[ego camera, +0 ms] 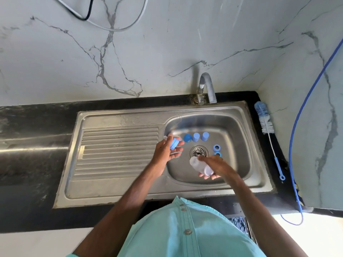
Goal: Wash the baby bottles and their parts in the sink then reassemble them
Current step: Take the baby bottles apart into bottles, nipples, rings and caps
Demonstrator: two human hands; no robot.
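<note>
bright daylight | soft shadows | glare on counter [27,149] | wide-angle bending | hands blurred

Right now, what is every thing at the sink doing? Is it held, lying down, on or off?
Left hand: grips a blue ring.
Right hand: holds a clear bottle, tilted, over the sink.
Three blue caps: off the bottles, loose in the sink.
Two more rings: loose beside the drain.
Tap: no water seen running.
Bottle brush: lying on the counter, untouched.

Home kitchen — steel sink [118,190], tap [207,86], marble-look wall [148,49].
</note>
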